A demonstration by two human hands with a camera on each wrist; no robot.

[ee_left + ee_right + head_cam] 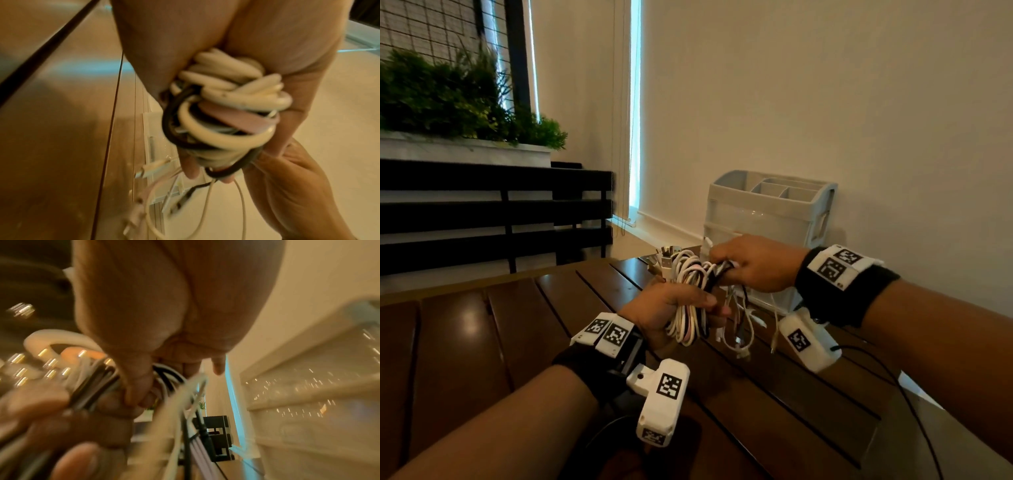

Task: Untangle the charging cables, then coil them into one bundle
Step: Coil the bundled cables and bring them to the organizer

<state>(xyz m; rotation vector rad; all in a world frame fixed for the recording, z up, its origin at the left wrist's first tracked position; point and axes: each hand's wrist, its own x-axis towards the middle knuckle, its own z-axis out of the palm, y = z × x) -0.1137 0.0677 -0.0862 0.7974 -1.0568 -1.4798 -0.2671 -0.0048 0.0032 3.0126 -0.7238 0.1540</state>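
A bundle of coiled charging cables (690,291), mostly white with one pink and some black strands, hangs above the wooden table (482,335). My left hand (667,308) grips the coil around its middle, fingers wrapped round it (226,113). My right hand (750,262) pinches cable strands at the coil's upper right, fingers curled on them (144,386). Metal USB plugs (669,255) stick out at the top left of the bundle. Loose ends with connectors (739,337) dangle below, just over the table. The right wrist view is blurred.
A pale plastic drawer organiser (767,222) stands on the table's far side against the wall, right behind my hands. A thin black wire (887,370) trails over the table's right edge. A dark slatted bench and planter (465,102) lie to the left.
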